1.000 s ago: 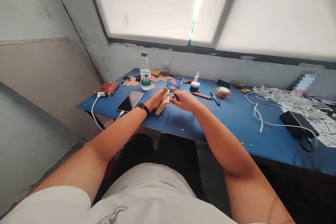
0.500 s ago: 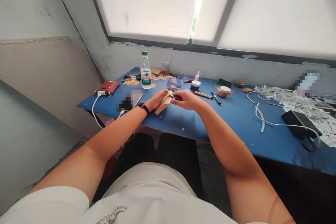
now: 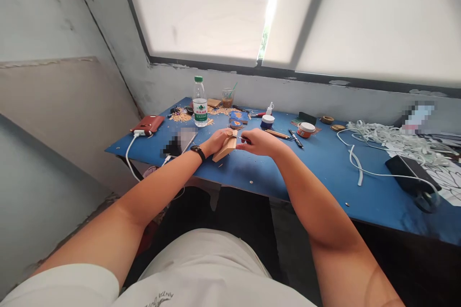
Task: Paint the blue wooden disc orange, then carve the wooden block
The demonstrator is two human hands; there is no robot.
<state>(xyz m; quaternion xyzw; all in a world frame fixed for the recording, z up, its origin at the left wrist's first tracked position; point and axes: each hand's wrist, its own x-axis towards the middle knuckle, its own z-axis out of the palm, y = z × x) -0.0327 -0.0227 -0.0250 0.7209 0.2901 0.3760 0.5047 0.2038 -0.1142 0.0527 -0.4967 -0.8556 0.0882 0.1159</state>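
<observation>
My left hand (image 3: 217, 141), with a black watch at its wrist, is closed around a pale wooden block (image 3: 225, 150) just above the front of the blue table. My right hand (image 3: 260, 142) grips a carving knife (image 3: 245, 139) by its dark handle. The short metal blade points left and meets the upper edge of the block near my left thumb. The fingers of my right hand hide much of the handle. Wood shavings (image 3: 182, 115) lie heaped behind the hands.
A water bottle (image 3: 200, 105) and a brown leather case (image 3: 147, 125) stand to the left. Behind sit a plastic cup (image 3: 228, 98), a blue paint jar (image 3: 267, 122) and an orange paint jar (image 3: 306, 130). A white cable (image 3: 374, 171) and paper strips (image 3: 382, 140) spread on the right.
The wooden block has turned slightly and shows more of its end. My right hand has shifted a little to the right, drawing the knife with it. Both hands keep their hold.
</observation>
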